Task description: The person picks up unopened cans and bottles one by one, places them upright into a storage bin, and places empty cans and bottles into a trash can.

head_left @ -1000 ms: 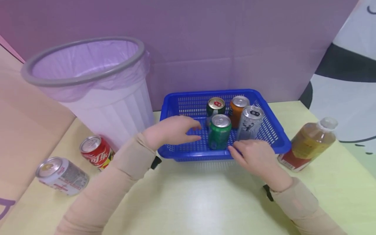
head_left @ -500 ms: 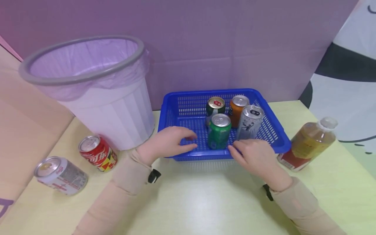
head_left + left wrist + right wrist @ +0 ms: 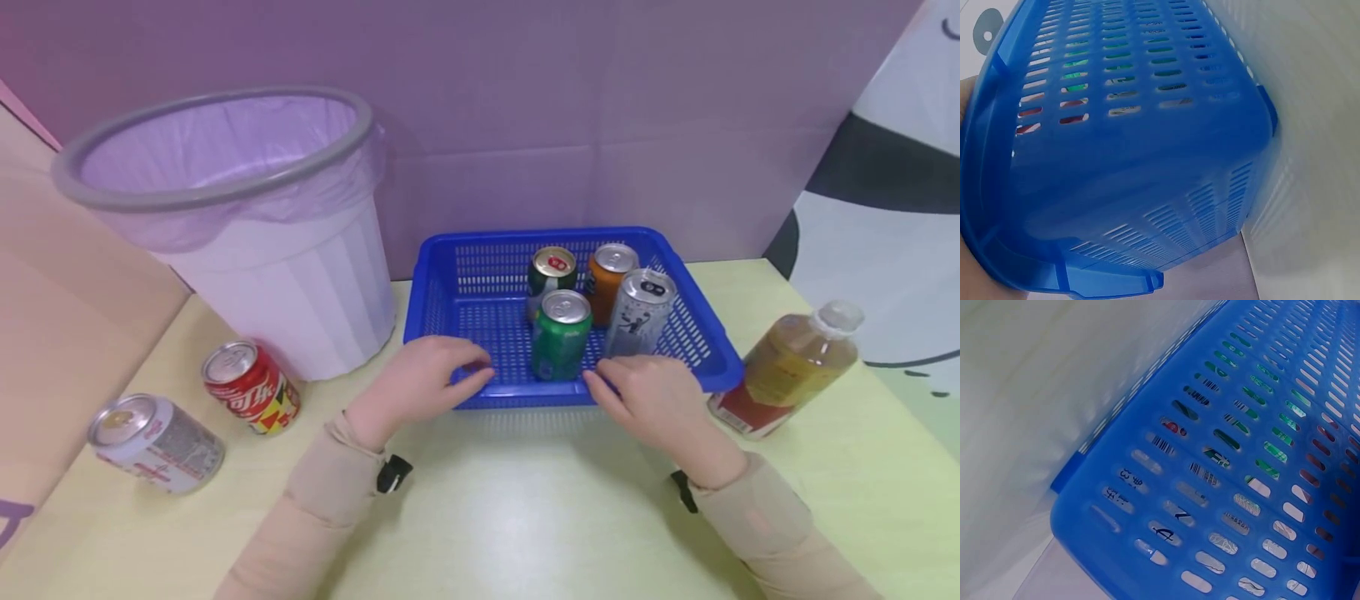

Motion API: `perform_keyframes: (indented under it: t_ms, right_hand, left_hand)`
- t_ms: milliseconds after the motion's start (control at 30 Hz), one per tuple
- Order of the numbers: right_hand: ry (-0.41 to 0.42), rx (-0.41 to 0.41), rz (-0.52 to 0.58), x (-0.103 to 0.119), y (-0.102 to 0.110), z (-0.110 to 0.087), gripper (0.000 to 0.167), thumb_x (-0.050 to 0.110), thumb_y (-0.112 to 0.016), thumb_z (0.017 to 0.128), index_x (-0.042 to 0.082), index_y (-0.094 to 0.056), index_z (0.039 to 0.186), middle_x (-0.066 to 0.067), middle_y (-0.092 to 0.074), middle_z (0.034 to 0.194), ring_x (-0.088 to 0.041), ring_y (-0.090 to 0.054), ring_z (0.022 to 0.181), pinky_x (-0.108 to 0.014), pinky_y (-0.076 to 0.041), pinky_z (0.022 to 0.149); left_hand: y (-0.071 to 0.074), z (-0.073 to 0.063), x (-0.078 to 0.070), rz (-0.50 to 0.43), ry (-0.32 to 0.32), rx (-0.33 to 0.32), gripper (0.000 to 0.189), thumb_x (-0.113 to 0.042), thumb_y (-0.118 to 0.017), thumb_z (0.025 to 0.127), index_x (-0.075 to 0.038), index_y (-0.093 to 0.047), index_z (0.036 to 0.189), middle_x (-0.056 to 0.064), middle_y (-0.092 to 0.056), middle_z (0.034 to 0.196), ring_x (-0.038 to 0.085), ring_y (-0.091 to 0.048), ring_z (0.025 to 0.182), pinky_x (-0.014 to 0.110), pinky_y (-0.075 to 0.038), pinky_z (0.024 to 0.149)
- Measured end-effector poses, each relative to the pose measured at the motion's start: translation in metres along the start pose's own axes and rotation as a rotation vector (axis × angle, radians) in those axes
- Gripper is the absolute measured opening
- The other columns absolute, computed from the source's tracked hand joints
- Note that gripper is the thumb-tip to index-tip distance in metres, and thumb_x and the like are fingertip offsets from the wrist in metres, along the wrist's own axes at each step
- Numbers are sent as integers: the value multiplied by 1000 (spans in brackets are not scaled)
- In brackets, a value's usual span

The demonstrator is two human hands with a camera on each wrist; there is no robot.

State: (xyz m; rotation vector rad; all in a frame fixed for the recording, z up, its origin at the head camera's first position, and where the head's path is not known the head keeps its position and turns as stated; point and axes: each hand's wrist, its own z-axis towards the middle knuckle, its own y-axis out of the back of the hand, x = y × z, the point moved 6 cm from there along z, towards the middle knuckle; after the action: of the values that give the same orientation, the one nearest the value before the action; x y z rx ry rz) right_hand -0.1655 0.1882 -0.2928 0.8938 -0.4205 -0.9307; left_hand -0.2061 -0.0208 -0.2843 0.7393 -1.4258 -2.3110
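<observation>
A blue perforated basket (image 3: 427, 283) stands on the table with several drink cans grouped in its right half. At the front is a green can (image 3: 560, 342); a tall silver can (image 3: 637, 321) stands to its right. Behind them are a dark can with a gold top (image 3: 551, 271) and an orange can (image 3: 607, 283). My left hand (image 3: 420, 379) is curled over the basket's near left rim. My right hand (image 3: 652, 396) grips the near right rim, close to the silver can. The fingers' undersides are hidden. Both wrist views show mainly the basket's outer walls.
A white bin (image 3: 300, 275) with a purple liner stands behind and left of the basket. Before it are a red can (image 3: 255, 392) and a light grey can (image 3: 157, 446). An amber drink bottle (image 3: 787, 367) stands at right. A purple wall (image 3: 487, 125) rises behind.
My left hand has drawn back from inside the basket to its near left rim, with thumb and forefinger closer together. My right hand has stayed at the near right rim.
</observation>
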Motion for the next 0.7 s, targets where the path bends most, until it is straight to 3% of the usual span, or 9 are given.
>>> perform_keyframes:
  t_ms: [367,700]
  right_hand:
    - [0,8,-4,1,-1,0,46,38,-37,97,18,-42,56,9,-36,49,-6,-34,43,-23,-28,43]
    - [1,-1,2,1,2,1,42,34,-44,95,18,-42,56,9,-36,50,-7,-34,44,-23,-28,43]
  left_hand:
    - [-3,-12,-1,167,33,-107,20,-28,-57,91,-14,-71,88,-3,-70,79,14,-65,71,31,-47,64]
    - [-2,-16,-3,182,3,-144,19,-26,-57,90,-13,-72,87,-4,-69,77,12,-63,68,28,-41,62]
